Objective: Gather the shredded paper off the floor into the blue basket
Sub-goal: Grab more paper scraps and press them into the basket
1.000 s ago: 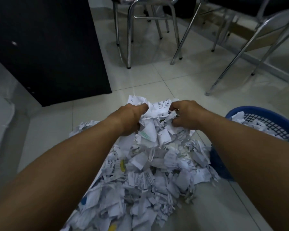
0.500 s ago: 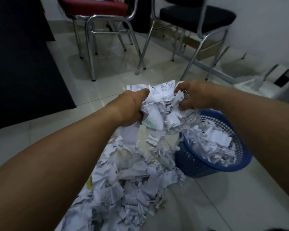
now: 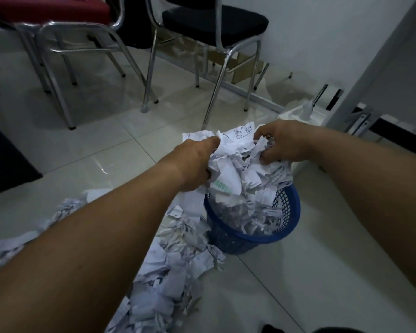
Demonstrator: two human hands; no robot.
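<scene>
Left hand (image 3: 197, 162) is clenched on the left side of a bundle of shredded paper (image 3: 238, 164); right hand (image 3: 283, 143) grips the same bundle from the right, fingers curled into the scraps. The bundle is held between both hands directly above the blue basket (image 3: 286, 227), its lowest strips hanging down to the paper already inside.

Writing noted: one scrap at the bottom of the bundle carries green block letters, partly legible as "NOVE"; the rest is cut off. A sheet at the top shows small line drawings in a frame; its text is too small to read. No brand mark can be made out on the basket.

The basket is a round plastic one with an open mesh wall, standing upright on the tiled floor (image 3: 101, 150) and largely filled with white shreds.

A loose pile of paper (image 3: 173, 265) lies on the floor, touching the basket's left side and running toward the near left under the left forearm.

Farther back stand a red-seated chair (image 3: 58, 8) and a black-seated chair (image 3: 214, 20), both with chrome legs, well apart from the basket.
</scene>
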